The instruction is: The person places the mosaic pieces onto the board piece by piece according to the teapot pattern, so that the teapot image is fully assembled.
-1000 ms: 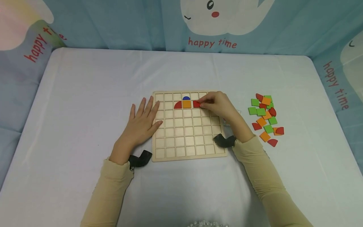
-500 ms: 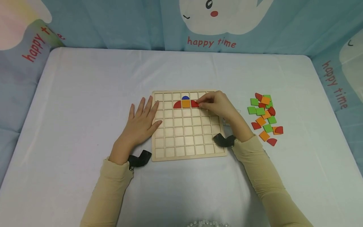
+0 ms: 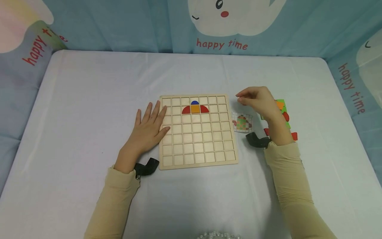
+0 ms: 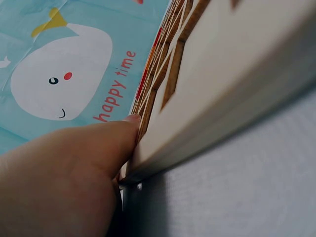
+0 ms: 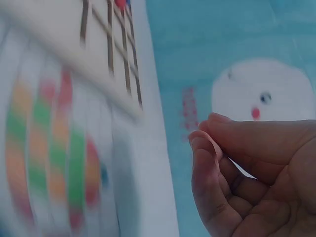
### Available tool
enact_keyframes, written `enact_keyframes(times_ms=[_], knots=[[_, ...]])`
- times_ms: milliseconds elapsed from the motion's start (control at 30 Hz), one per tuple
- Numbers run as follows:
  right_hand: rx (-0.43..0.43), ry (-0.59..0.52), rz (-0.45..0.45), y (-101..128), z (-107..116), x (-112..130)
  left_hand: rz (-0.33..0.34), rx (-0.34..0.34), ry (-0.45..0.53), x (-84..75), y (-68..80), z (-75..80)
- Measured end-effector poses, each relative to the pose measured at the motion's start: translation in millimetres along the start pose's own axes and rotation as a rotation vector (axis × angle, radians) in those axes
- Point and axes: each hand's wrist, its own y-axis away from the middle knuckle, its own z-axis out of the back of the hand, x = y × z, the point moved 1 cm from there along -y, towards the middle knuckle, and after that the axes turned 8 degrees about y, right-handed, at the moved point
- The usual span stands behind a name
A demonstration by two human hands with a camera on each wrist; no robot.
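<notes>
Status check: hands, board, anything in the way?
Left hand flat on board edge. Right hand empty, beside board. Four pieces seated. Nothing blocking.

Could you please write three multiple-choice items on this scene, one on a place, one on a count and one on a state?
1. Where does the pattern card lie?
A. On the table just right of the wooden grid board
B. Inside the board's bottom row
C. Under the left hand

2. How many coloured pieces sit in the board?
A. Two
B. Four
C. Seven

3. How is the left hand placed?
A. Raised above the table
B. Gripping a green piece
C. Flat, fingers straight, on the board's left edge

Answers:
1 A: the card rests on the cloth between the board and the right hand.
2 B: a blue piece, an orange square and two red quarter pieces beside the square.
3 C: the fingertips overlap the board's left cells.
</notes>
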Motion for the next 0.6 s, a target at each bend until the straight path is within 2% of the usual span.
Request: enact_keyframes(times_ms=[133, 233, 400, 600], knots=[[-0.021, 0.054, -0.068, 8, 20, -14, 0.002, -0.001, -0.001, -0.7, 0.0, 0.0], [-0.036, 0.091, -0.084, 13, 30, -26, 0.004, 0.003, 0.001, -1.0, -0.2, -0.2], [-0.074, 0.117, -0.115, 19, 41, -43, 0.003, 0.006, 0.001, -0.3, -0.1, 0.3], [-0.091, 0.117, -0.191, 22, 50, -61, -0.002, 0.004, 0.002, 0.5, -0.5, -1.0]])
